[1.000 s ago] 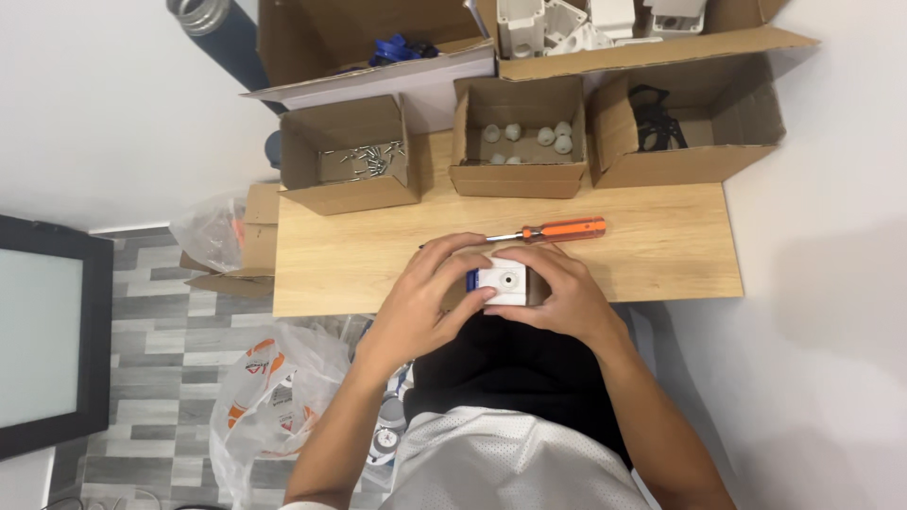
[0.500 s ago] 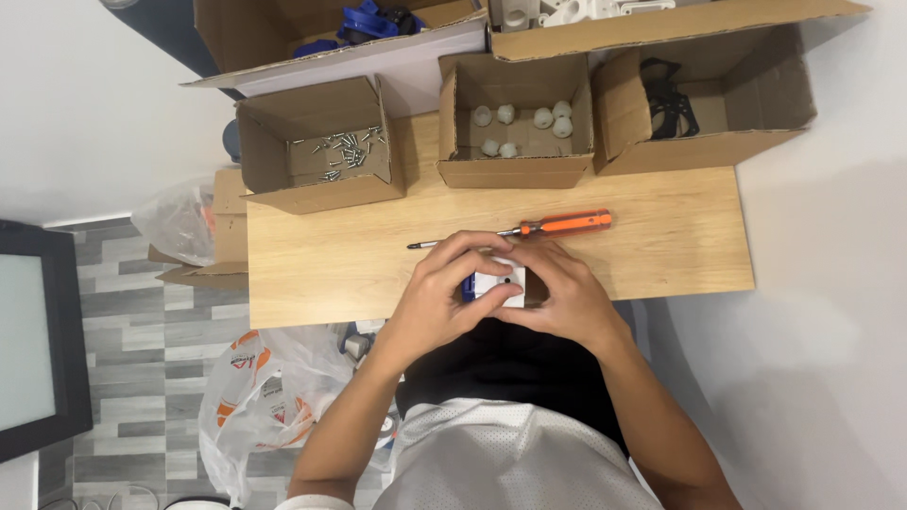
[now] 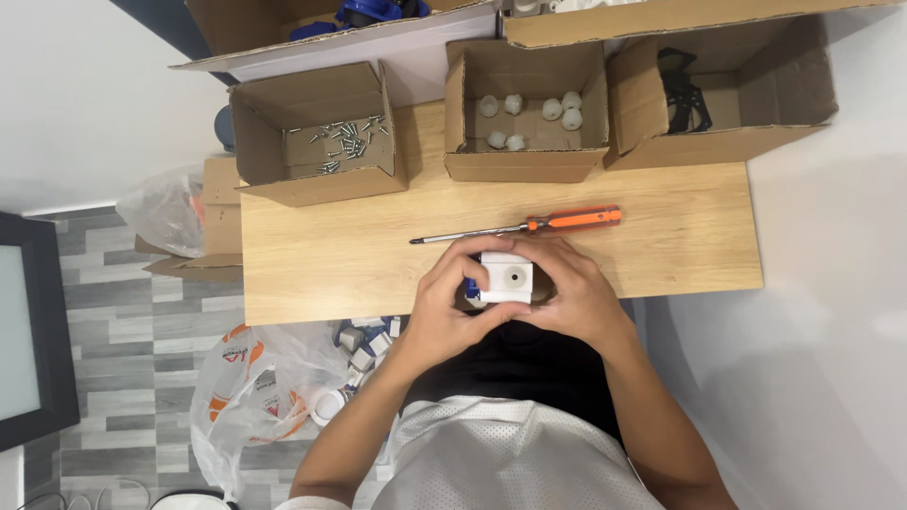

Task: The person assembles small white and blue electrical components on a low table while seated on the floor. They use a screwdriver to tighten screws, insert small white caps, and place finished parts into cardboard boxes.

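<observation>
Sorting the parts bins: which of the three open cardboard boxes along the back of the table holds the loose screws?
The leftmost box, left of the screwdriver's tip. Small metal screws lie scattered in it; the middle box holds white round pieces, the right one black parts.

You are drawing both hands and the white block (image 3: 505, 278) back toward your body, away from the screwdriver (image 3: 518, 226).
</observation>
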